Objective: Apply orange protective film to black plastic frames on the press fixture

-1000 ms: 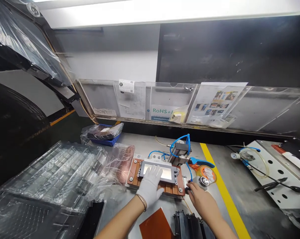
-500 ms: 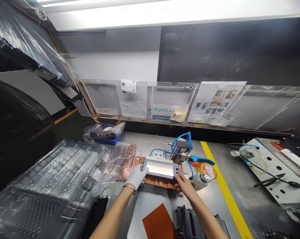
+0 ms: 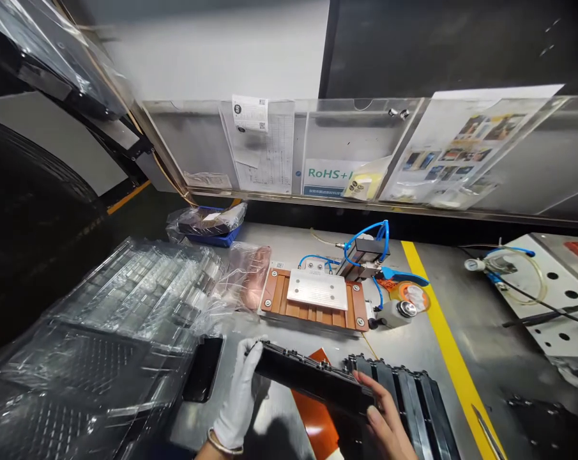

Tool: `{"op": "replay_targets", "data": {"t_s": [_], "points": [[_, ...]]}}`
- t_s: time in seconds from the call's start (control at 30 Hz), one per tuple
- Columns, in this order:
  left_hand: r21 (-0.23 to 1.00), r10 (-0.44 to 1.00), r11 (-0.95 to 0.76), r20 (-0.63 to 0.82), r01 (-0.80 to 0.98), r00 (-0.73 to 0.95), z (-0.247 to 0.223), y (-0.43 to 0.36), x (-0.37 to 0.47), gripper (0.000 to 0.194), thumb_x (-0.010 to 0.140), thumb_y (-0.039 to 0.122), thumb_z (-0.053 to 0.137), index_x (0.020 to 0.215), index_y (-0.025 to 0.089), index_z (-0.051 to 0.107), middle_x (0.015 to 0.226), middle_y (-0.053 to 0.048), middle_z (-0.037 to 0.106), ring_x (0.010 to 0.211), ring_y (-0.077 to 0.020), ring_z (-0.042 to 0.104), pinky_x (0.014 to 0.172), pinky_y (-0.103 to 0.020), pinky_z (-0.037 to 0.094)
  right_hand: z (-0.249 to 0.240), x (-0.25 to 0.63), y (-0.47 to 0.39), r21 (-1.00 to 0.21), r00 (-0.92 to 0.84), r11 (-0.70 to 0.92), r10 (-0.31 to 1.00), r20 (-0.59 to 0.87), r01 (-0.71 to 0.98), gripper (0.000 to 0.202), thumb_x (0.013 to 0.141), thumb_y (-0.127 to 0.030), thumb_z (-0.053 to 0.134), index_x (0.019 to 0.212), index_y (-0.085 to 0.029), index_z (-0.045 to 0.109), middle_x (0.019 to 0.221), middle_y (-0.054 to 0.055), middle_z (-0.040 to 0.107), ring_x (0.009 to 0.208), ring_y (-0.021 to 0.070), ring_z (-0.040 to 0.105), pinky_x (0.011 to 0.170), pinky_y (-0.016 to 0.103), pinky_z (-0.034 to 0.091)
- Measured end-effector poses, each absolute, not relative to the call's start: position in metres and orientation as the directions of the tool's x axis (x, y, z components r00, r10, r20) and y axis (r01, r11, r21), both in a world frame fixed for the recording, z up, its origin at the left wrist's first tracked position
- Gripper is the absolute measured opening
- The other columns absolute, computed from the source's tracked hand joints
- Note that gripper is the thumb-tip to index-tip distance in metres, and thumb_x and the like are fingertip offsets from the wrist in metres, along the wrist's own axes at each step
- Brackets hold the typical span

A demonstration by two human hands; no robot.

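My left hand (image 3: 235, 402), in a white glove, grips the left end of a long black rectangular part (image 3: 308, 381) with small fittings along its upper edge. At the other end, my bare right hand (image 3: 387, 415) has its thumb and fingers closed on it. The part is tilted above the front of the bench, over an orange sheet (image 3: 312, 415) that it partly covers. Just beyond it stands an orange-brown fixture (image 3: 276, 291) with a silver plate (image 3: 317, 287) on top. Several similar black parts (image 3: 420, 402) lie side by side at the right.
Clear plastic trays (image 3: 140, 287) are stacked at the left, beside a flat glossy black panel (image 3: 205, 369). A pneumatic cylinder with blue hoses (image 3: 368, 246) stands behind the fixture. Right of it are a dispenser bottle (image 3: 398, 313), yellow tape (image 3: 442, 326) and tweezers (image 3: 487, 431).
Both hands have come back from the fixture toward me with the part, which now shows its black side. The fixture's silver plate is uncovered. The view has tipped downward.
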State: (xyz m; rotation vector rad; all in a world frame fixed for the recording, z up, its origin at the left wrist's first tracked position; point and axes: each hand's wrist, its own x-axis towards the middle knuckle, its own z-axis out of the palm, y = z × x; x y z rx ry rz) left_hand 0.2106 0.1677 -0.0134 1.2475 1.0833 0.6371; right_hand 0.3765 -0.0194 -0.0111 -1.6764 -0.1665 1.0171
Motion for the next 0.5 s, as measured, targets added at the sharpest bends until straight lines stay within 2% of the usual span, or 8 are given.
{"op": "replay_targets", "data": {"t_s": [0.07, 0.13, 0.27, 0.4, 0.47, 0.5], "points": [[0.962, 0.855, 0.211, -0.269, 0.176, 0.443, -0.004, 0.172, 0.209, 0.031, 0.087, 0.042, 0.055, 0.107, 0.018, 0.056, 0.113, -0.007, 0.055, 0.113, -0.0213, 0.050, 0.109, -0.034, 0.032, -0.001, 0.375, -0.018, -0.863, 0.591, -0.366, 0.629, -0.506, -0.349, 0.076, 0.074, -0.078, 0.047, 0.131, -0.027, 0.044, 0.140, 0.011, 0.047, 0.131, 0.0303, 0.041, 0.111, 0.047, 0.030], [0.951, 0.819, 0.267, -0.310, 0.158, 0.483, 0.006, 0.175, 0.208, 0.031, 0.092, 0.046, 0.047, 0.108, 0.019, 0.050, 0.116, -0.007, 0.054, 0.112, -0.0206, 0.050, 0.105, -0.035, 0.035, 0.007, 0.376, -0.017, -0.859, 0.536, -0.365, 0.672, -0.510, -0.360, 0.075, 0.075, -0.078, 0.046, 0.132, -0.030, 0.047, 0.138, 0.008, 0.049, 0.132, 0.0288, 0.040, 0.114, 0.047, 0.021], [0.956, 0.766, 0.260, -0.290, 0.135, 0.574, 0.019, 0.182, 0.202, 0.027, 0.093, 0.045, 0.047, 0.102, 0.019, 0.043, 0.127, -0.008, 0.050, 0.118, -0.0227, 0.048, 0.104, -0.037, 0.035, 0.014, 0.379, -0.022, -0.854, 0.426, -0.397, 0.745, -0.514, -0.336, 0.071, 0.076, -0.077, 0.046, 0.128, -0.030, 0.055, 0.138, 0.007, 0.050, 0.132, 0.0292, 0.041, 0.113, 0.046, 0.024], [0.968, 0.741, 0.195, -0.250, 0.157, 0.623, 0.025, 0.194, 0.198, 0.025, 0.092, 0.043, 0.048, 0.092, 0.020, 0.039, 0.128, -0.008, 0.052, 0.119, -0.0234, 0.049, 0.105, -0.040, 0.035, 0.008, 0.380, -0.031, -0.887, 0.218, -0.439, 0.861, -0.460, -0.142, 0.066, 0.084, -0.063, 0.049, 0.142, -0.034, 0.040, 0.149, 0.001, 0.037, 0.139, 0.0225, 0.031, 0.115, 0.035, 0.022], [0.971, 0.745, 0.070, -0.204, 0.230, 0.635, 0.031, 0.200, 0.196, 0.024, 0.091, 0.041, 0.050, 0.103, 0.021, 0.046, 0.133, -0.009, 0.050, 0.123, -0.0230, 0.048, 0.106, -0.039, 0.036, 0.004, 0.379, -0.036, -0.896, 0.208, -0.444, 0.875, -0.438, -0.018, 0.062, 0.089, -0.056, 0.047, 0.146, -0.034, 0.034, 0.150, 0.002, 0.034, 0.139, 0.0215, 0.031, 0.115, 0.034, 0.024], [0.959, 0.772, -0.058, -0.133, 0.278, 0.621, 0.036, 0.203, 0.194, 0.028, 0.089, 0.039, 0.054, 0.110, 0.021, 0.050, 0.134, -0.009, 0.050, 0.123, -0.0233, 0.048, 0.105, -0.038, 0.037, 0.001, 0.379, -0.038, -0.891, 0.243, -0.453, 0.868, -0.433, 0.033, 0.061, 0.090, -0.054, 0.046, 0.146, -0.034, 0.034, 0.149, 0.003, 0.034, 0.138, 0.0221, 0.031, 0.115, 0.035, 0.024]]}}
